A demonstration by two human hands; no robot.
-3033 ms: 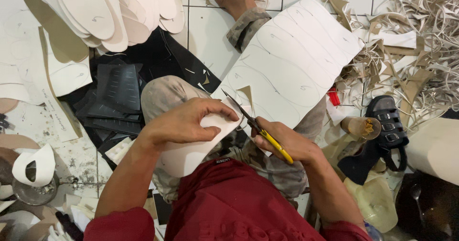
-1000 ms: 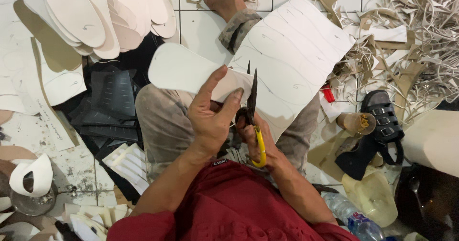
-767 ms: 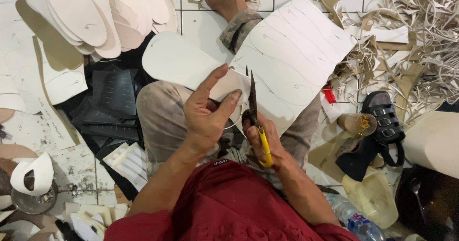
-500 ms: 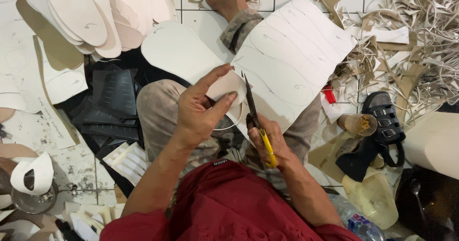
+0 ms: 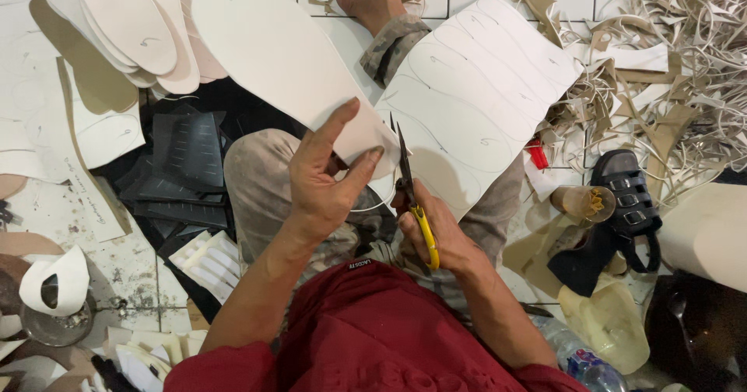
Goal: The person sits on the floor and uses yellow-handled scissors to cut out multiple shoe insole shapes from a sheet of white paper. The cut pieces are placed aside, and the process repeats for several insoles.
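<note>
Two hands are at work over the lap. A sole-shaped white cut-out [image 5: 288, 57] is pinched at its near end by the left hand [image 5: 323, 186], thumb under and fingers spread on top, so that the piece is held up and angled away to the far left, its edge offered to the blades. The yellow-handled scissors [image 5: 412, 197] are gripped by the right hand [image 5: 436, 236], closed through the loops, with the blades nearly shut and pointing far. A white marked sheet [image 5: 475, 104] is draped over the right knee, within reach. Finished soles [image 5: 117, 19] are stacked at far left; offcuts [image 5: 669, 65] are heaped on the floor at far right, beside a black sandal [image 5: 626, 197].
</note>
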